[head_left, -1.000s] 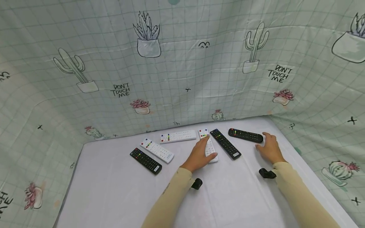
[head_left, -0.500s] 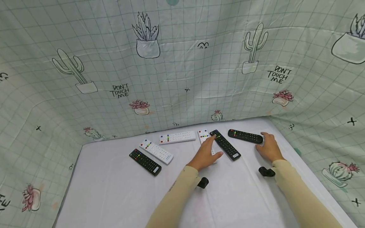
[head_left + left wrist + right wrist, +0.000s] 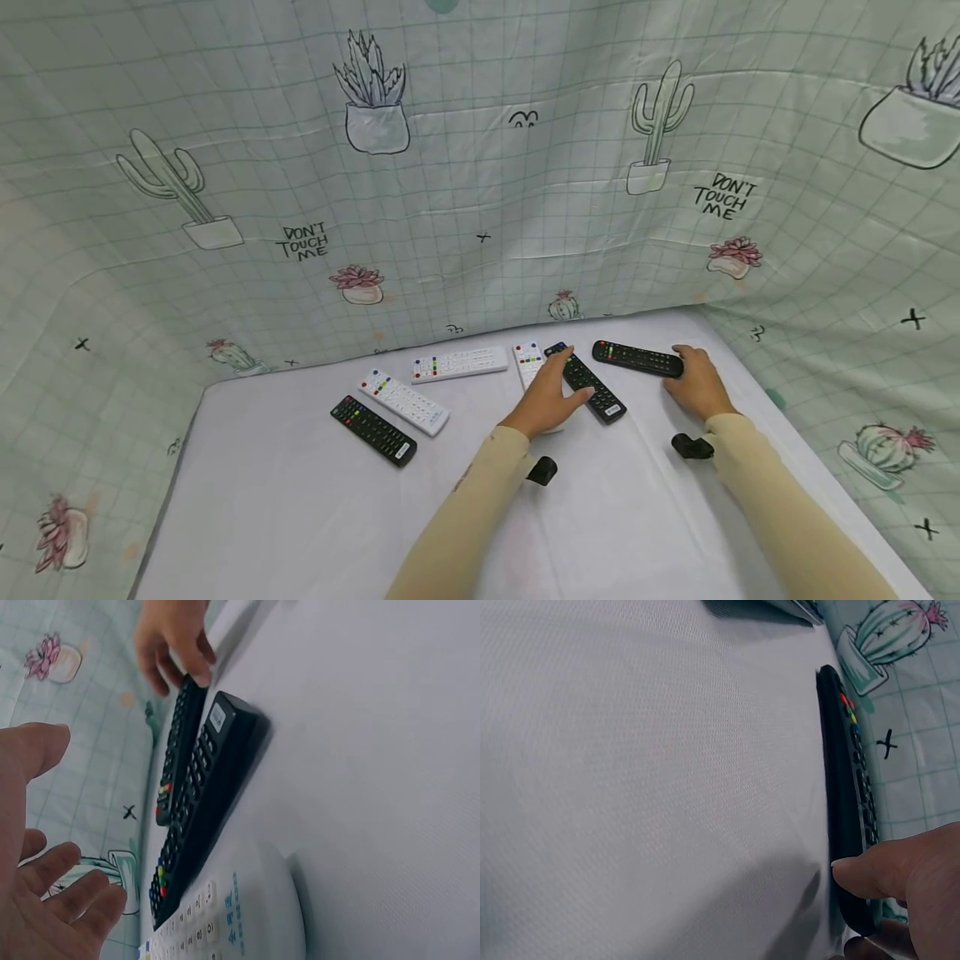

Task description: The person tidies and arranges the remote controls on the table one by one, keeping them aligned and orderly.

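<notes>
My left hand [image 3: 546,402] hovers with spread fingers over a white remote control [image 3: 527,362] and the near side of a black remote control [image 3: 579,375]. In the left wrist view its fingers stay apart from both, and nothing is between thumb and fingers. At the far right, my right hand [image 3: 699,385] pinches the right end of another black remote control [image 3: 637,357]. The right wrist view has the thumb [image 3: 862,876] pressed on this remote's side, with the other fingers partly hidden beyond its end. That remote lies near the back edge.
On the left lie a black remote [image 3: 373,430] and a white remote [image 3: 405,402], slanted side by side. Another white remote [image 3: 459,364] lies crosswise near the back edge. A white cloth covers the table [image 3: 300,517]. Behind and beside it hangs a cactus-print curtain [image 3: 450,200].
My left hand has moved right, from over the white remote to over the middle black one. My right hand's fingers have drawn in round the end of the right black remote.
</notes>
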Demonstrator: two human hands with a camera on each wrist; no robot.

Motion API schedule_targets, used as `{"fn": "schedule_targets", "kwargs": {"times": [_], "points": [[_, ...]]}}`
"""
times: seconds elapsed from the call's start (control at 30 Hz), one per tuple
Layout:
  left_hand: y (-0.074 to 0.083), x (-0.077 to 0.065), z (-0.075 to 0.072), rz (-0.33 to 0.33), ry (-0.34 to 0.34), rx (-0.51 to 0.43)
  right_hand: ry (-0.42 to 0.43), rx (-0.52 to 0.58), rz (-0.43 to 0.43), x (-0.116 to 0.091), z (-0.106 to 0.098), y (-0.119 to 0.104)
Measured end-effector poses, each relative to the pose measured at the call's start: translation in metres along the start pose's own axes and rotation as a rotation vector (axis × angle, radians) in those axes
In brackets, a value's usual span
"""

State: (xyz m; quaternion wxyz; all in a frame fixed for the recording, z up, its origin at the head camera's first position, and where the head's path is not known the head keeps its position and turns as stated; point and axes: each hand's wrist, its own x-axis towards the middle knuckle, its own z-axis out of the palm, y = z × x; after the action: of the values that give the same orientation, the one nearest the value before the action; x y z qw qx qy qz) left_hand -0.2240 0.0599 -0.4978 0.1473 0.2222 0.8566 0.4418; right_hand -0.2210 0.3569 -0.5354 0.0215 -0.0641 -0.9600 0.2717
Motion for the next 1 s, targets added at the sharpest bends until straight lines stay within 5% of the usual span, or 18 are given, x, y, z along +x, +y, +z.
{"fn": "schedule_targets", "kwargs": {"times": [1.0], "points": [[0.012,0.040,0.029,-0.028,0.009,-0.133,-0.017,-0.026,-0.006,0.005,-0.002,0.001]]}}
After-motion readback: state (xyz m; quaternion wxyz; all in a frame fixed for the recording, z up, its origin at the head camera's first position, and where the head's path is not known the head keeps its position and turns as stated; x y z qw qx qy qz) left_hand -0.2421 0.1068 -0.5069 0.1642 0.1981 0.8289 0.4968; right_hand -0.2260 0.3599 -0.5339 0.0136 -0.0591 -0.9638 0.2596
